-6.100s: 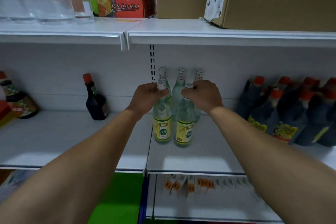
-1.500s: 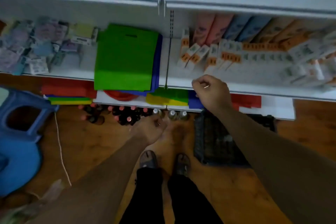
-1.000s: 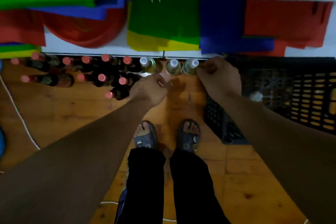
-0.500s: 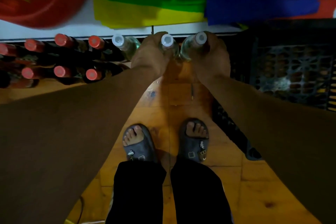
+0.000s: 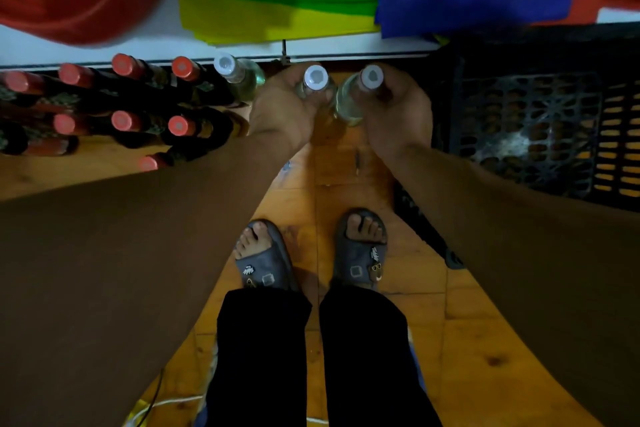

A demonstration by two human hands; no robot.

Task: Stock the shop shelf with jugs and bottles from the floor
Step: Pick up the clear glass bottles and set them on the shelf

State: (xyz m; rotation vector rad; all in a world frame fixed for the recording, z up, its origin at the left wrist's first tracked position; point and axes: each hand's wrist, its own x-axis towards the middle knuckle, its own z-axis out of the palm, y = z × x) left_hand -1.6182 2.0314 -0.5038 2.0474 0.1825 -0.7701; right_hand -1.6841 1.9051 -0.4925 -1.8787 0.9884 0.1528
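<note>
Left grip: my left hand [image 5: 282,107] is curled round the neck of the left clear bottle [image 5: 316,78], just under its white cap.
Right grip: my right hand [image 5: 398,114] wraps the neck of the right clear bottle [image 5: 349,104] in the same way.
Where they are: both are at 12 o'clock from my feet, over the floor [image 5: 346,184], just short of the bottom shelf [image 5: 138,48]. I cannot tell if their bases are off the boards.
Axis: both long axes run near vertical, caps up toward me. The right bottle looks tilted, its cap toward 1 o'clock.
Risk, glass on glass: the two bodies sit close between my hands, so lifting them together could knock them.
Risk, slip: I hold only the necks, and I judge the smooth glass could slide under the weight below.
Risk, neighbours: a third clear bottle [image 5: 239,74] stands at 11 o'clock just beside my left hand, with the red-capped bottles [image 5: 121,121] at 10 o'clock. A stray knuckle could topple them.
Risk, edges: the shelf lip at 12 o'clock could clip a cap. The black crate [image 5: 526,121] at 2 o'clock crowds my right hand.
</note>
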